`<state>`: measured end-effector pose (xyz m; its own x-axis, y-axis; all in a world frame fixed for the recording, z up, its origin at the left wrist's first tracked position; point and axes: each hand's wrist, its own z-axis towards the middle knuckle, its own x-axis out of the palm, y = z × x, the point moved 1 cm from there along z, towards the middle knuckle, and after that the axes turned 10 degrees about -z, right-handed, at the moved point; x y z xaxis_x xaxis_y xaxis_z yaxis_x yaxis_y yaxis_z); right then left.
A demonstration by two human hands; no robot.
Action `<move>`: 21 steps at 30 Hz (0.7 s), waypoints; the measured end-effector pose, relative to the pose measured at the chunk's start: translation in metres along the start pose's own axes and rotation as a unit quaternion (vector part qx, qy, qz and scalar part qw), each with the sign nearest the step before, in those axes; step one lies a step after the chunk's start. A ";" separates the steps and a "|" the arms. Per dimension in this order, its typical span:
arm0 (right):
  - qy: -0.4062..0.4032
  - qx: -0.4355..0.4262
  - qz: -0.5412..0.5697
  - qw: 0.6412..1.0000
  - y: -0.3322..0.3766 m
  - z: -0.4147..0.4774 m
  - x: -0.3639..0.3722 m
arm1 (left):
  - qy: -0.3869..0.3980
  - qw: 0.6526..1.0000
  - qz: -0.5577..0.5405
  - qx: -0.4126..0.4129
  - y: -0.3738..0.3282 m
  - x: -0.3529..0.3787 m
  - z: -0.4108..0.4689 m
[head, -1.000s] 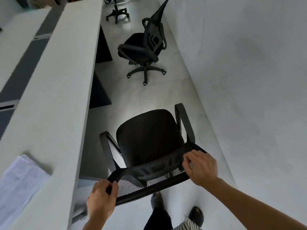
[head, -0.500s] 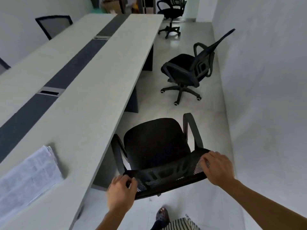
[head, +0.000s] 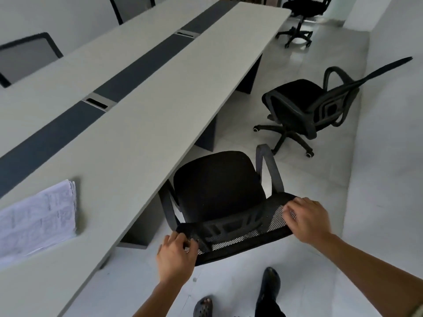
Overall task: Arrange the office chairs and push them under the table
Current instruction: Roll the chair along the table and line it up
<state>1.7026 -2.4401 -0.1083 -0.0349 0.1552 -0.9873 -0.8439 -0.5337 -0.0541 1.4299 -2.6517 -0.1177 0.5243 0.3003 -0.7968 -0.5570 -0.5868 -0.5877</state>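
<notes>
The long pale grey bench with a dark strip down its middle (head: 160,94) runs the length of the room, and on this side of it the task looks to be at an early stage. The nearest black office chair with a mesh backrest (head: 217,188) stands at an angle to the bench edge. Its left armrest (head: 166,202) and the front corner of the seat are just under the top, while most of the seat and the whole backrest are out in the aisle. Further along, a second black swivel chair (head: 304,106) stands well apart from the bench, close to the white wall (head: 393,133). A third black chair (head: 299,10) sits beyond the bench's far end. Neither is tucked in. Across the bench, two mesh chair backs (head: 27,53) rise close against the far edge and seem to be in place. A stack of printed papers (head: 39,218) lies on the near bench top. The left hand (head: 175,257) grips the left end of the backrest's top rail with its fingers (head: 180,236) curled over it, and the right hand (head: 309,220) grasps the right end the same way. By this reading, one chair is partly in and two are left to do.
</notes>
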 end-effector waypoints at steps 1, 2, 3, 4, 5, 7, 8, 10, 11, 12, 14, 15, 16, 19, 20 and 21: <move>0.001 -0.014 0.002 1.000 -0.010 0.016 0.003 | -0.009 1.000 -0.002 -0.016 -0.011 0.006 0.000; 0.002 -0.027 0.002 1.000 -0.019 0.031 0.006 | -0.020 0.999 -0.008 -0.027 -0.021 0.012 0.000; 0.001 -0.040 0.004 0.999 -0.027 0.048 0.008 | -0.029 0.999 -0.012 -0.038 -0.033 0.018 0.001; 0.002 -0.054 0.008 0.999 -0.034 0.064 0.011 | -0.036 0.998 -0.014 -0.050 -0.043 0.024 0.003; 0.003 -0.069 0.012 0.998 -0.040 0.080 0.012 | -0.041 0.997 -0.015 -0.063 -0.052 0.029 0.006; 0.005 -0.102 0.012 0.995 -0.049 0.112 0.016 | -0.051 0.995 -0.016 -0.085 -0.068 0.037 0.013; 0.006 -0.116 0.009 0.993 -0.051 0.127 0.017 | -0.056 0.994 -0.017 -0.093 -0.074 0.040 0.018; 0.010 -0.134 0.005 0.991 -0.053 0.153 0.022 | -0.070 0.992 -0.022 -0.107 -0.085 0.043 0.028; 0.014 -0.138 0.004 0.990 -0.052 0.165 0.024 | -0.077 0.990 -0.026 -0.111 -0.088 0.043 0.034; 0.017 -0.143 0.004 0.990 -0.051 0.175 0.027 | -0.084 0.989 -0.030 -0.115 -0.089 0.043 0.040; 0.018 -0.147 0.004 0.989 -0.046 0.194 0.032 | -0.097 0.987 -0.035 -0.122 -0.089 0.042 0.053; 0.016 -0.148 0.003 0.989 -0.043 0.203 0.034 | -0.104 0.986 -0.036 -0.126 -0.088 0.041 0.060; 0.013 -0.149 0.004 0.989 -0.039 0.211 0.037 | -0.111 0.985 -0.037 -0.129 -0.086 0.040 0.067; 0.005 -0.154 0.003 0.988 -0.026 0.235 0.042 | -0.127 0.981 -0.040 -0.138 -0.081 0.034 0.092; 0.002 -0.155 0.004 0.988 -0.021 0.243 0.043 | -0.131 0.981 -0.041 -0.140 -0.079 0.031 0.101; 0.000 -0.154 0.006 0.988 -0.015 0.251 0.044 | -0.135 0.980 -0.041 -0.142 -0.076 0.027 0.110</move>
<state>1.5793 -2.2163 -0.1132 -0.0439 0.1472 -0.9881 -0.6411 -0.7627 -0.0851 1.4156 -2.5163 -0.1099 0.3479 0.5206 -0.7797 -0.2991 -0.7266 -0.6185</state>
